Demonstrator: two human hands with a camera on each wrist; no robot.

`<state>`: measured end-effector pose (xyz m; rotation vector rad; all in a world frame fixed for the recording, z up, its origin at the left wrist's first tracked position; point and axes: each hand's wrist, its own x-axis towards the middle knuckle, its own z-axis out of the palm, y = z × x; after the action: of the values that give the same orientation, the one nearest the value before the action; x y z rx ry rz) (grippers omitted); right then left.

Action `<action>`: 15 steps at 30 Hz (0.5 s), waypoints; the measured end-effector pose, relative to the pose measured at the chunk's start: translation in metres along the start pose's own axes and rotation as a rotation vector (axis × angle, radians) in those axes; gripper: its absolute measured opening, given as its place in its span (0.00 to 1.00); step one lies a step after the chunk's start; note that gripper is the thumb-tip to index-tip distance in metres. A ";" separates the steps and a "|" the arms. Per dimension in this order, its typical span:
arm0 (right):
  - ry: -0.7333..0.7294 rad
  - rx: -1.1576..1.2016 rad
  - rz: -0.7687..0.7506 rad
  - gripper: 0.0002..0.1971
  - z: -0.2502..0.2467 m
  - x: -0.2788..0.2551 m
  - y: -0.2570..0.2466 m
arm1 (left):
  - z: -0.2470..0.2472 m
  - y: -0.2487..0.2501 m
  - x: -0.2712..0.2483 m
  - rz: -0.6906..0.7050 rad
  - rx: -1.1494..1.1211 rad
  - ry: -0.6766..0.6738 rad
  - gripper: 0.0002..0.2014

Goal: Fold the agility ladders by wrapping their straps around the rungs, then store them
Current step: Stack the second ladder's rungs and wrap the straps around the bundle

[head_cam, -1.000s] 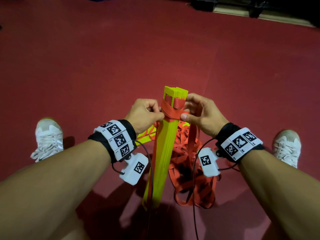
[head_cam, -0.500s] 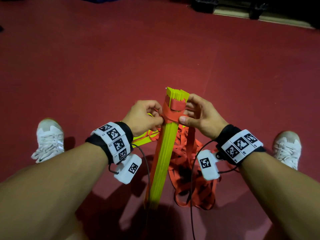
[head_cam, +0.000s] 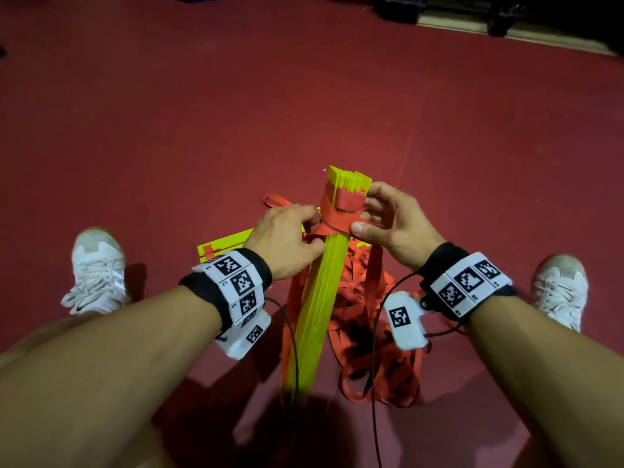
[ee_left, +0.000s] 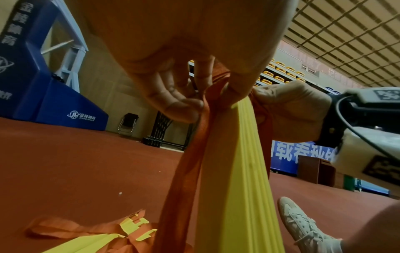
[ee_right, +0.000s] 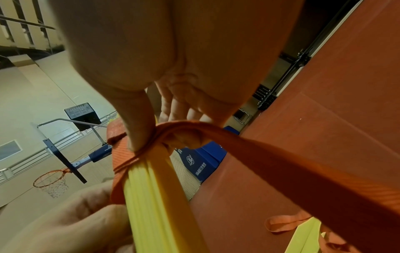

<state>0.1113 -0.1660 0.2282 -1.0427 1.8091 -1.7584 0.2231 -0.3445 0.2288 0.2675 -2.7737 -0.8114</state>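
A stack of yellow rungs (head_cam: 320,292) stands tilted between my feet, its lower end on the floor. An orange strap (head_cam: 337,222) is wound around its upper end. My left hand (head_cam: 287,238) pinches the strap at the left of the bundle (ee_left: 242,154); the strap (ee_left: 190,154) hangs down from its fingers. My right hand (head_cam: 388,221) holds the bundle's right side, its thumb pressing the wrapped strap (ee_right: 138,154) against the rungs (ee_right: 155,196), with a length of strap (ee_right: 303,162) running off past the palm. Loose strap loops (head_cam: 378,349) pile on the floor behind.
A second yellow ladder (head_cam: 226,246) with orange strap lies flat on the red floor (head_cam: 169,130) just left of the bundle. My white shoes (head_cam: 96,271) (head_cam: 560,288) flank the pile. Dark equipment (head_cam: 401,8) lines the far edge. A blue padded hoop base (ee_left: 43,85) stands beyond.
The bundle's top has tipped farther from me and the strap sits tighter round it. Both hands have stayed at the wrap. The flat ladder on the floor now shows at the left.
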 end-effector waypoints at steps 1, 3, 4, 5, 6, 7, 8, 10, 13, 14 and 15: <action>0.005 0.003 -0.002 0.20 -0.001 0.000 0.001 | 0.001 0.000 0.000 0.005 -0.002 0.009 0.07; 0.009 0.009 -0.003 0.20 -0.001 0.001 0.001 | 0.001 -0.001 0.000 0.008 -0.022 0.047 0.07; 0.008 0.011 -0.002 0.19 -0.001 0.001 0.001 | 0.001 -0.002 0.000 0.005 -0.029 0.077 0.07; 0.005 0.012 -0.002 0.20 0.000 0.001 0.001 | 0.002 -0.003 0.000 0.000 -0.033 0.106 0.08; 0.001 0.013 -0.001 0.20 0.000 0.001 0.001 | 0.002 -0.004 0.001 -0.003 -0.040 0.127 0.09; -0.002 0.014 -0.001 0.20 0.000 0.001 0.000 | 0.002 -0.004 0.002 -0.006 -0.048 0.138 0.11; -0.004 0.014 -0.001 0.20 0.000 0.001 0.000 | 0.002 -0.003 0.002 -0.008 -0.051 0.137 0.11; -0.002 0.016 -0.002 0.20 -0.001 0.001 0.001 | 0.003 -0.003 0.001 -0.007 -0.040 0.113 0.12; 0.010 0.020 0.002 0.20 -0.001 0.001 0.002 | 0.005 -0.001 -0.002 0.013 -0.050 0.060 0.14; 0.017 0.025 0.005 0.20 -0.001 0.001 0.002 | 0.006 0.000 -0.003 0.018 -0.060 0.040 0.14; 0.024 0.030 0.008 0.20 -0.001 0.001 0.002 | 0.006 0.001 -0.004 0.016 -0.066 0.024 0.14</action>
<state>0.1096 -0.1659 0.2264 -1.0052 1.7931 -1.7957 0.2249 -0.3396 0.2238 0.2402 -2.7176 -0.8884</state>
